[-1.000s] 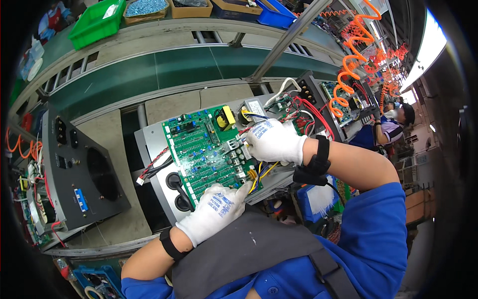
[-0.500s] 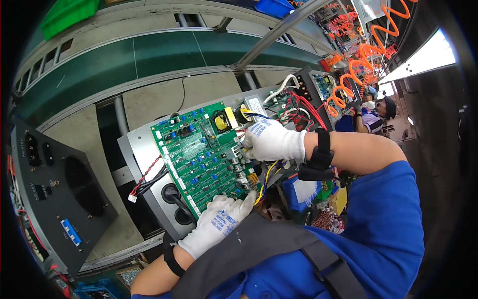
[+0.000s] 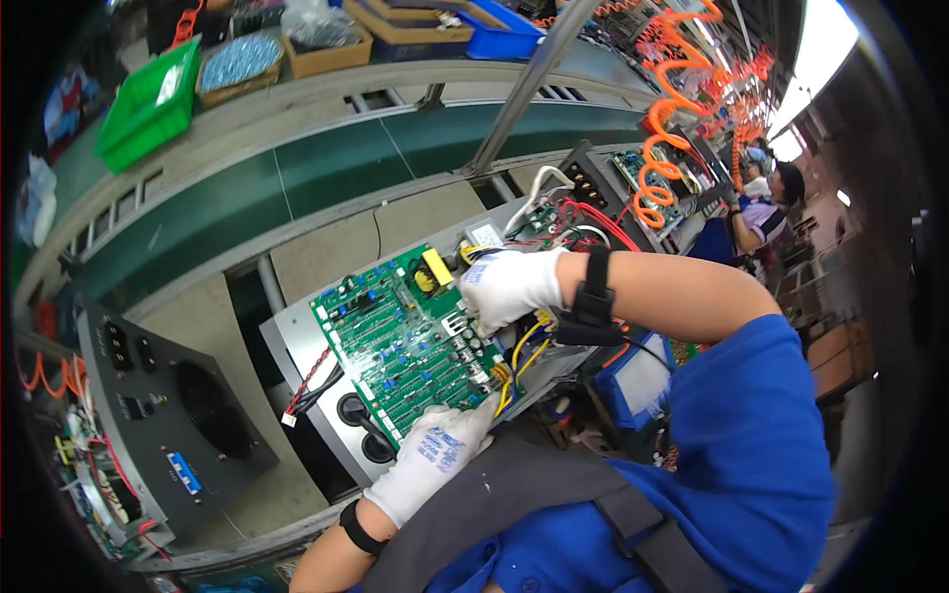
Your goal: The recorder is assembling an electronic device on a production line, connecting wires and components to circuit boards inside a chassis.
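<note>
A green circuit board [image 3: 400, 341] with blue parts and a yellow transformer [image 3: 435, 267] lies tilted over a light metal chassis [image 3: 301, 331]. At the board's near edge my left hand [image 3: 435, 460], in a white glove, is closed on the board's corner. My right hand [image 3: 509, 287], gloved likewise, is curled at the right edge beside the transformer; its fingertips and whatever they hold are hidden. Yellow and blue wires [image 3: 519, 361] run between the hands. Red wires [image 3: 603, 222] and a white cable [image 3: 539, 193] lie beyond the right hand.
A dark panelled unit [image 3: 178, 405] stands at left. Behind run a green conveyor [image 3: 336, 173] and a metal post [image 3: 524, 89]. A green bin [image 3: 148, 109] is at far left. Orange coiled hoses [image 3: 657, 148] hang at right, near another person [image 3: 761, 212].
The view has shifted, bringing more of the far bins into sight. Both hands stay at the board; my right hand's fingers look more curled.
</note>
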Demonstrator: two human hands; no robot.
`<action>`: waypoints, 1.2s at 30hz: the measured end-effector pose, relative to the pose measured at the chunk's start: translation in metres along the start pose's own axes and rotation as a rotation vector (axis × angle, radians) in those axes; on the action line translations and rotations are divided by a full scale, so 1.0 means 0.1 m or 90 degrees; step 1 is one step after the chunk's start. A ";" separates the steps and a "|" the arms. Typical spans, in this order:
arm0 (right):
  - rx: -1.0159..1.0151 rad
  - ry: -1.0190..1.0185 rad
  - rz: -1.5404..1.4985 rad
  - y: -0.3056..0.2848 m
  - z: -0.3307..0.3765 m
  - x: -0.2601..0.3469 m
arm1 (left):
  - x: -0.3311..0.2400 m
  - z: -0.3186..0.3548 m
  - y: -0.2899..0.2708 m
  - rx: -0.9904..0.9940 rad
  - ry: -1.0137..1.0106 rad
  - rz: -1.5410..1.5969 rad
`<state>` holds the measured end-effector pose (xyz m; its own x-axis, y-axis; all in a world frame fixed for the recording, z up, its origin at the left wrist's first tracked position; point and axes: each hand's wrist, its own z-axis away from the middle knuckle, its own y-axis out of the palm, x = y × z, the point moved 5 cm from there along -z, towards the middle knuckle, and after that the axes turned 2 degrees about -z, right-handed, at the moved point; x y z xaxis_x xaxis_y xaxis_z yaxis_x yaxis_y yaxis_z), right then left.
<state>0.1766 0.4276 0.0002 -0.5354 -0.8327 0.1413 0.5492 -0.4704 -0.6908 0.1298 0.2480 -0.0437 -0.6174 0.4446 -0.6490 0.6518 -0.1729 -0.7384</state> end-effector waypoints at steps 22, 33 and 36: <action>-0.498 -0.442 -0.309 0.50 0.99 0.88 | -0.81 0.81 -0.66 -0.603 -0.337 0.158; -0.248 -0.466 -0.183 0.66 0.87 1.01 | -0.70 0.56 -0.56 -0.225 -0.016 -0.357; -0.123 -0.544 -0.257 0.64 0.59 1.18 | -0.91 0.49 -0.70 -0.035 -0.075 -0.539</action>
<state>0.1869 0.2819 0.0145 0.0284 -0.5863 0.8096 0.2703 -0.7752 -0.5709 0.1187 0.1769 0.0580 -0.9455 0.3099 0.1001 -0.0309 0.2206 -0.9749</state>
